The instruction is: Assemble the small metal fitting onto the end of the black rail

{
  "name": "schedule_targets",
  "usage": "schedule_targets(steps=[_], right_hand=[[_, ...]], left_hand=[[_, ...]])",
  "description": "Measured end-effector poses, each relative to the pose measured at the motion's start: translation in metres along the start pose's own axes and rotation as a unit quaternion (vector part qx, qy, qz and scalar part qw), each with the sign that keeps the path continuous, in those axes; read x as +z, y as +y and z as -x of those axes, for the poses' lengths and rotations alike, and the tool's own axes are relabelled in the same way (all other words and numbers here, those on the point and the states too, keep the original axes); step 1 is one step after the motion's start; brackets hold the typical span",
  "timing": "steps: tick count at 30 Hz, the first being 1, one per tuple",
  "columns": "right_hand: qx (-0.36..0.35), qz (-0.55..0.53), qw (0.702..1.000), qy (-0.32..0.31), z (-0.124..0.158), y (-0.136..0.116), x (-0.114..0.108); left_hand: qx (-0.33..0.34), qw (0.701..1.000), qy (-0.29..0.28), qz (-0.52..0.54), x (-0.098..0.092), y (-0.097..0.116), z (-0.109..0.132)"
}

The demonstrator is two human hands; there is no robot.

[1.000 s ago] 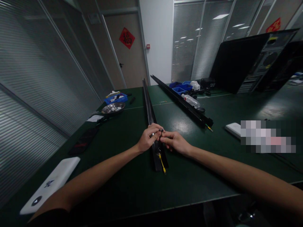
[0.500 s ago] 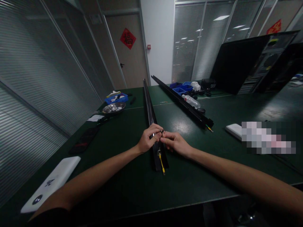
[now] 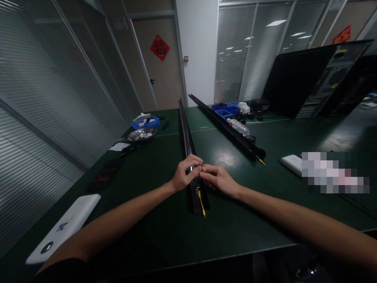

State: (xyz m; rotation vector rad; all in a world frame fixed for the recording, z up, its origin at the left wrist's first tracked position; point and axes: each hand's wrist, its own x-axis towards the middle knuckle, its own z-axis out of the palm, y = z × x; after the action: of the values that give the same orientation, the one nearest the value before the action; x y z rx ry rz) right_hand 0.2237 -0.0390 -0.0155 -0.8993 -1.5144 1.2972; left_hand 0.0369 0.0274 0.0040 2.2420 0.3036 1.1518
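Observation:
A long black rail point(image 3: 185, 133) lies on the green table point(image 3: 165, 232), running away from me, with a yellow wire point(image 3: 202, 205) sticking out of its near end. My left hand point(image 3: 184, 175) and my right hand point(image 3: 219, 179) meet over the rail close to that end. Both pinch a small dark metal part point(image 3: 201, 164) between their fingertips, just above the rail. Which hand carries its weight I cannot tell.
A second black rail point(image 3: 228, 127) lies further right, beside a plastic bottle point(image 3: 238, 126) and blue bins point(image 3: 225, 110). At the left sit a metal bowl point(image 3: 141, 134), a blue tray point(image 3: 145, 121), a dark phone point(image 3: 105, 173) and a white device point(image 3: 63, 228). A computer case point(image 3: 321, 76) stands back right.
Almost nothing differs. Both hands stay pinched on the small part over the rail, with only slight finger shifts.

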Motion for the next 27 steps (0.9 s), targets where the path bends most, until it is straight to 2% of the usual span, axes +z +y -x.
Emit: schedule_targets(steps=[27], right_hand=[[-0.045, 0.014, 0.999, -0.024, 0.0020, 0.0008, -0.0005]], left_hand=[[0.050, 0.998, 0.000, -0.024, 0.0007, -0.0006, 0.0050]])
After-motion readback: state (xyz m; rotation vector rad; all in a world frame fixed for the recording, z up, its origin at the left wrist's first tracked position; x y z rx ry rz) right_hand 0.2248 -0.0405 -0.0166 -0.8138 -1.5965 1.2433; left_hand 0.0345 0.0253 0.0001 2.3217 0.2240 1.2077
